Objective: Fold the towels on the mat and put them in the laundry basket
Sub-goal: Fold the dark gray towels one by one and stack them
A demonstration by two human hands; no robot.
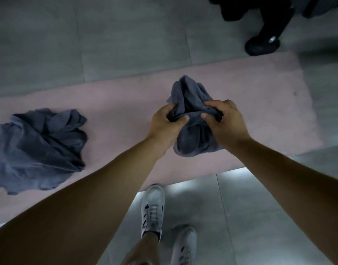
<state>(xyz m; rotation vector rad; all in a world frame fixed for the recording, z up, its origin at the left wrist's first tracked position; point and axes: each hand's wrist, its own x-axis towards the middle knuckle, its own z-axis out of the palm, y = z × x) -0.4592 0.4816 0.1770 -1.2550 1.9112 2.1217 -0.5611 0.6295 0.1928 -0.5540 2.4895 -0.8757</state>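
Observation:
A crumpled grey-blue towel (191, 115) is bunched up over the middle of the pink mat (126, 100). My left hand (164, 124) grips its left side, thumb on top of the cloth. On the right side, my right hand (224, 121) pinches a fold between thumb and fingers. Part of the towel hangs down between my wrists. A second grey-blue towel (38, 148) lies in a loose heap on the left part of the mat. No laundry basket is in view.
Grey floor tiles surround the mat. My two white sneakers (153, 209) stand on the tiles just below the mat's near edge. Another person's black shoe (261, 44) and dark trouser leg are at the top right, by the mat's far corner.

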